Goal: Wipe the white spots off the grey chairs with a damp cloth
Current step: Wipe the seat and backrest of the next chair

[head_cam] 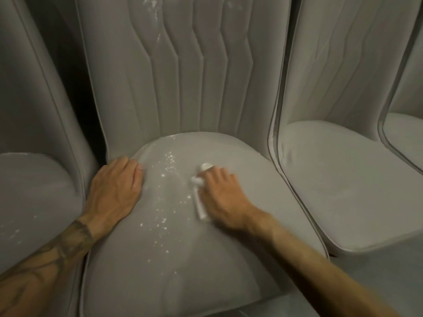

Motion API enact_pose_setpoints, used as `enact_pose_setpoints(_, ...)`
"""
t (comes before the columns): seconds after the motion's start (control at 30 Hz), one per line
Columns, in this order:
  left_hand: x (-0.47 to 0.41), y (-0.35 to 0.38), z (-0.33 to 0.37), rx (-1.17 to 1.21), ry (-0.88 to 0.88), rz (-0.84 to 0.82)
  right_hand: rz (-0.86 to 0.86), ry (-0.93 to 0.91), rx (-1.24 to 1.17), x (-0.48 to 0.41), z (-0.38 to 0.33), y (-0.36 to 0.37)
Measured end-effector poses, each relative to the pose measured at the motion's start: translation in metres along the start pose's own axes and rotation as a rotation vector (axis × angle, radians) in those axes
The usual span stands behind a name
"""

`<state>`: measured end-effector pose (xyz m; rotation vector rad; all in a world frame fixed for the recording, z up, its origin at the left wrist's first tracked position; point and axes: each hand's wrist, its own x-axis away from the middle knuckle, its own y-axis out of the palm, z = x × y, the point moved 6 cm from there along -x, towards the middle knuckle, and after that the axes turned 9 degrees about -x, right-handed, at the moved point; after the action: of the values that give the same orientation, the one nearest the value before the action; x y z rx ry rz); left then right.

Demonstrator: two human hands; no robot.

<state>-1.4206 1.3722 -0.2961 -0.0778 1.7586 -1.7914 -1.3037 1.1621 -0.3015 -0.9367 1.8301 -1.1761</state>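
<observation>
Middle chair seat (174,271) is the reference. The white spots (168,167) lie on it as a loose band whose long axis goes from the seat's back edge toward its front, about down the seat's centre line. The right hand (219,193) is on the seat just right of that band, palm down, fingers curled over a bunched white cloth (199,203) and pressing it on the fabric. The cloth shows along the hand's thumb side as a roll roughly parallel to the band, and its edge touches the nearest specks. So the spots lie to the left of the cloth hand, and a sideways sweep across the band looks like the move called for. The right forearm comes in from the seat's front right corner, wrist low. The left hand (116,186) rests flat on the seat's left rim near the back, fingers relaxed, holding nothing, probably bracing. The band lies between the two hands. More white marks (153,5) sit high on the backrest (137,76) above the seat, not yet wiped. Faint specks are also on the left chair (34,191) beside the seat. The right chair (332,179) looks clean, though blur makes it hard to tell.
</observation>
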Motion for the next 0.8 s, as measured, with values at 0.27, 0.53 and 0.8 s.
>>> enact_pose_setpoints(0.27, 0.001, -0.009, 0.006, -0.023, -0.001, -0.025, 0.038, 0.198, 0.146, 0.042, 0.081, -0.051)
enact_pose_setpoints(0.53, 0.001, -0.004, 0.004, -0.012, 0.01, -0.038, -0.076, -0.129, 0.017, 0.061, -0.015, -0.011)
enact_pose_setpoints(0.8, -0.001, -0.001, 0.003, -0.02, 0.008, -0.033, 0.051, 0.228, 0.111, 0.083, 0.036, -0.037)
